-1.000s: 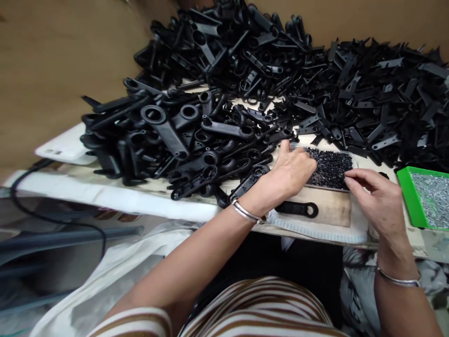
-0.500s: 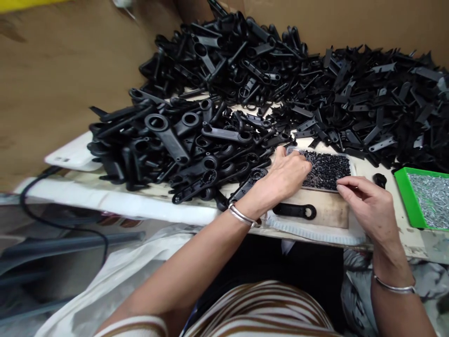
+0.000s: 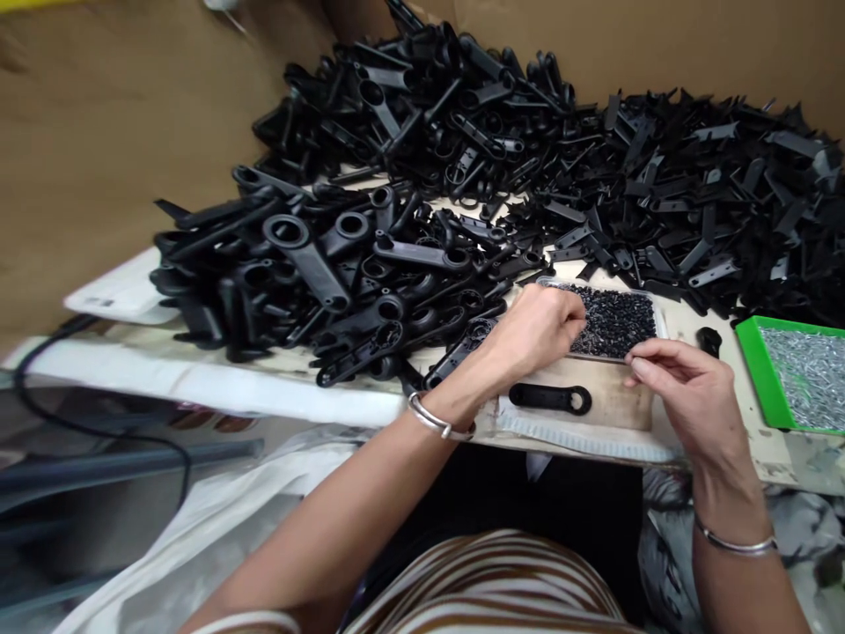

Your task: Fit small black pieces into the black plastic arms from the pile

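Between my two hands lies a clear shallow tray full of tiny black parts. My left hand is at the tray's left side, its fingers curled together over the parts; whatever they pinch is hidden. At the tray's front right corner my right hand has thumb and forefinger pressed together, with anything between them too small to make out. Just in front of the tray, a black plastic arm with a ring at its right end lies flat on a brown board.
Black plastic arms are heaped at the left and back, and flat black pieces at the right. A green tray of silvery metal pins or screws stands far right. Near it sits a small black part. A white device with a cable is at left.
My right hand has drawn slightly back and left from the tray's corner. My left hand's fingers have curled in more tightly at the tray. The view has shifted slightly.
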{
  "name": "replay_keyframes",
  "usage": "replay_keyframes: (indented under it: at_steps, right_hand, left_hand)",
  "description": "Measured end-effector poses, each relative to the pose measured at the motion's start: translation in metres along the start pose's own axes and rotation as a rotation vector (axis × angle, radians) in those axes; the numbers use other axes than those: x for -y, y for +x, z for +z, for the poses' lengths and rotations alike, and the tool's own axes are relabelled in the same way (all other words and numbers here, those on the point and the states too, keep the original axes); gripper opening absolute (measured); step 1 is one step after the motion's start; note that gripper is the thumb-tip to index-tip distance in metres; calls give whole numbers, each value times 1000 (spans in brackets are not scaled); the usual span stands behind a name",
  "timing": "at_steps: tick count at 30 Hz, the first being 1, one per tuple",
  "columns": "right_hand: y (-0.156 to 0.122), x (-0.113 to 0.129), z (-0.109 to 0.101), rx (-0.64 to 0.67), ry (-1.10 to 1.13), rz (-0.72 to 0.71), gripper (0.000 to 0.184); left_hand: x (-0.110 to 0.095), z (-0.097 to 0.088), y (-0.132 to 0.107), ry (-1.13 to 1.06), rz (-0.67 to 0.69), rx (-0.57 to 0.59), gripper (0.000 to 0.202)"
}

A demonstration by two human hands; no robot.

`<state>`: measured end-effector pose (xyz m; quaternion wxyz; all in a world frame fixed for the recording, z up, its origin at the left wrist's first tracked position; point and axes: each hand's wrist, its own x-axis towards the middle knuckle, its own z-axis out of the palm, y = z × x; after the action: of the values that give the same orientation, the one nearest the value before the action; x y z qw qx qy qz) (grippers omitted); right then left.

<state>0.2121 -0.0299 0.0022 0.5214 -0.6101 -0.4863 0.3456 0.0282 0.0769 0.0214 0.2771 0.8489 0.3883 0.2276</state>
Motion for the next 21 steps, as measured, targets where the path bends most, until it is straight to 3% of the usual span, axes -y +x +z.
replay_keyframes:
  at_steps: [6, 11, 16, 21]
  right_hand:
    - [-13, 11, 7, 1, -140, -23, 13]
    - [-24, 16, 15, -22, 39, 0, 12]
    - [-30, 14, 30, 19, 380, 4, 10]
    - [-33, 12, 45, 10, 566, 160, 17]
  left_hand:
    - [-5, 3, -24, -630, -147, -186, 1]
    - [-15, 9, -49, -1083, -292, -166, 13]
    - [-23, 12, -62, -1257, -335, -160, 16]
    - [-26, 13, -68, -1339, -332, -155, 15]
